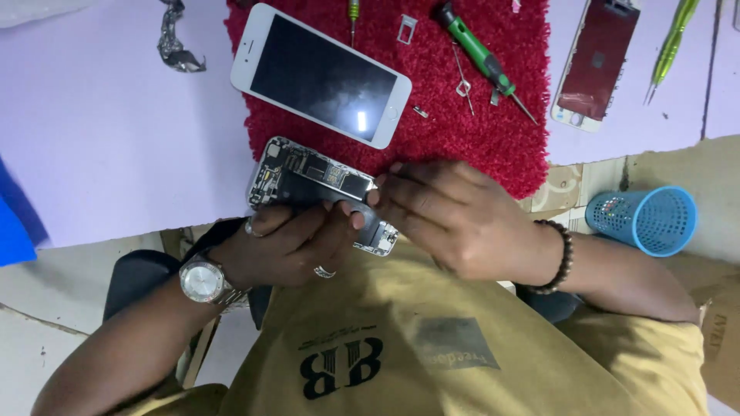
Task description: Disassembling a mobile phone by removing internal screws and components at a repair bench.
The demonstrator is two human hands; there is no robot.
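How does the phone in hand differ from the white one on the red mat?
The opened phone body shows bare internals, with no screen; the white phone is closed, dark glass up. The opened one is gripped by the left hand and right hand; the white one lies untouched on the red mat. Both look similar in size.

A lilac tabletop (100, 131) carries a red shaggy mat (478, 131).

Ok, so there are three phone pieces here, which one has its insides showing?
The opened phone body held between the left hand and right hand. The white phone on the red mat shows dark glass; the detached screen lies top right.
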